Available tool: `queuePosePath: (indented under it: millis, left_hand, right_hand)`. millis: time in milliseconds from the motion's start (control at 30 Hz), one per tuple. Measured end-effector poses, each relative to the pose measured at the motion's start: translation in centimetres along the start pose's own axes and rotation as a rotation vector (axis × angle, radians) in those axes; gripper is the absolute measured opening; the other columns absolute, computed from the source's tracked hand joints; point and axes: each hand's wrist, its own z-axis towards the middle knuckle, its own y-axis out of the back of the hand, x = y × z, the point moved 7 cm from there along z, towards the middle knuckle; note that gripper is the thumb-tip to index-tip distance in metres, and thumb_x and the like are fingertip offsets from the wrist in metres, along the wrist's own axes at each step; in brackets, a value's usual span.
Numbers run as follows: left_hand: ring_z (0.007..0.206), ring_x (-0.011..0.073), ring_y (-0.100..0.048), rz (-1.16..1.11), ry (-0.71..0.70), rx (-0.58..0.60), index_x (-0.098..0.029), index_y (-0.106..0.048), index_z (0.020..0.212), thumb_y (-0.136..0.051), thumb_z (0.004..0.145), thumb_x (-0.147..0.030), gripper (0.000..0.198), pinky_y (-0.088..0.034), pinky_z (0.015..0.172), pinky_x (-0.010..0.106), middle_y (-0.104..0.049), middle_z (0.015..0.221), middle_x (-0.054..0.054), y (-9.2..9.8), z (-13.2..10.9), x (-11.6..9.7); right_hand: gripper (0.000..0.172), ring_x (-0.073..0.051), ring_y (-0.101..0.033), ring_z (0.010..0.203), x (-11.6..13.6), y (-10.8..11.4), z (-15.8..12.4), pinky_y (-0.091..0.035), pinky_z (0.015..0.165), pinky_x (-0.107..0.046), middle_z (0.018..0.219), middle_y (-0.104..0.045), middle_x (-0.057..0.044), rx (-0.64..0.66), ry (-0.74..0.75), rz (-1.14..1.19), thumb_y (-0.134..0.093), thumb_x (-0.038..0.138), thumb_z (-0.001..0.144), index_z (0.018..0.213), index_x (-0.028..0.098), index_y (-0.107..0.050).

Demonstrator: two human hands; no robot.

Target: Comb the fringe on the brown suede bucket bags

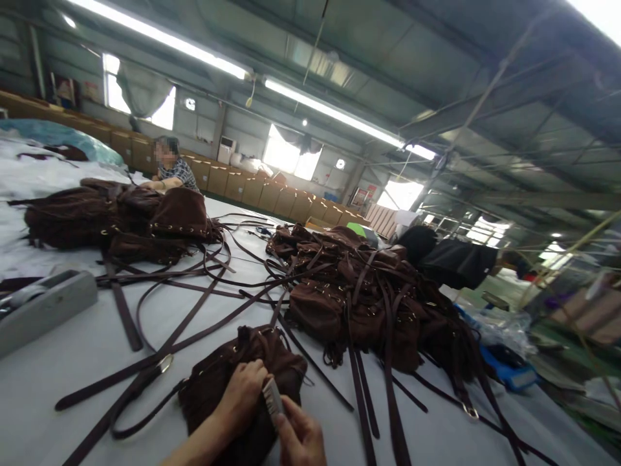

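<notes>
A dark brown soft bag (pixel 213 378) with metal eyelets and a drawn-up top lies on the table in front of me. My left hand (pixel 242 395) rests on the bag with its fingers curled closed into the brown material near the top. In my right hand (pixel 301 432) is a small grey tool (pixel 272 398) with a ridged, pale face. Thumb and fingers pinch its lower end. The tool's upper end is right beside my left fingertips, over the bag; whether it touches the bag I cannot tell. A long strap (pixel 145 382) with a gold-coloured buckle lies left of the bag.
A heap of similar brown bags (pixel 359 291) covers the right side of the table (pixel 43 388), straps hanging toward me. More brown bags (pixel 97 217) lie at the left, near a grey tape dispenser (pixel 53 304). A co-worker (pixel 177 171) is across the table, before cardboard boxes (pixel 262 188).
</notes>
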Motion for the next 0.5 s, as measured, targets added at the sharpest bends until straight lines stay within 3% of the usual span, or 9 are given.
queuePosePath:
  millis: [100, 200, 300, 367, 433, 500]
  left_hand:
    - [0.089, 0.0204, -0.057, -0.020, 0.114, -0.031, -0.019, -0.060, 0.086, -0.040, 0.090, -0.010, 0.022, -0.043, 0.080, 0.032, -0.060, 0.093, 0.006, 3.1, -1.3, 4.4]
    - [0.095, 0.0218, -0.058, -0.090, 0.156, -0.077, -0.021, -0.061, 0.085, -0.042, 0.088, -0.015, 0.019, -0.046, 0.082, 0.032, -0.061, 0.099, 0.006, 5.9, -2.4, 5.5]
    - [0.116, 0.0271, -0.050, -0.172, 0.051, -0.110, -0.023, -0.062, 0.099, -0.046, 0.084, -0.015, 0.024, -0.041, 0.097, 0.042, -0.056, 0.123, 0.008, 8.1, -1.9, 2.7]
    - [0.119, 0.0271, -0.047, -0.274, -0.048, -0.076, -0.024, -0.061, 0.109, -0.045, 0.085, -0.015, 0.030, -0.037, 0.101, 0.045, -0.055, 0.128, 0.008, 8.2, -1.0, 0.0]
    - [0.111, 0.0247, -0.051, -0.382, -0.127, -0.005, -0.023, -0.061, 0.108, -0.042, 0.090, -0.018, 0.027, -0.039, 0.099, 0.042, -0.059, 0.120, 0.009, 6.5, -0.1, -2.4]
    - [0.102, 0.0228, -0.054, -0.426, -0.187, 0.051, -0.021, -0.062, 0.100, -0.037, 0.094, -0.023, 0.026, -0.042, 0.094, 0.039, -0.062, 0.111, 0.008, 3.6, 0.2, -4.1]
  right_hand:
    - [0.067, -0.007, -0.033, 0.034, 0.9, -4.2, 3.5, -0.025, 0.032, -0.019, 0.047, -0.045, 0.005, 0.104, 0.017, 0.027, -0.063, 0.071, 0.074, 0.107, 0.013, -0.070]
    - [0.069, -0.007, -0.033, 0.034, 1.1, -5.6, 5.1, -0.024, 0.032, -0.018, 0.047, -0.045, 0.006, 0.120, 0.024, 0.065, -0.065, 0.072, 0.072, 0.107, 0.013, -0.069]
    - [0.073, -0.006, -0.032, 0.036, 0.6, -3.5, 4.5, -0.023, 0.033, -0.018, 0.049, -0.046, 0.006, 0.062, -0.001, 0.122, -0.067, 0.072, 0.069, 0.109, 0.011, -0.068]
    - [0.076, -0.006, -0.033, 0.036, 0.6, -1.3, 3.3, -0.025, 0.033, -0.018, 0.048, -0.047, 0.006, 0.036, -0.021, 0.148, -0.067, 0.073, 0.069, 0.111, 0.010, -0.067]
    - [0.079, -0.008, -0.034, 0.034, 1.0, 0.5, 1.9, -0.026, 0.032, -0.018, 0.044, -0.045, 0.007, 0.023, -0.048, 0.181, -0.065, 0.073, 0.070, 0.115, 0.009, -0.064]
    - [0.082, -0.008, -0.033, 0.031, 1.5, 1.7, 0.5, -0.026, 0.031, -0.018, 0.040, -0.044, 0.007, -0.009, -0.072, 0.221, -0.065, 0.073, 0.071, 0.121, 0.008, -0.062]
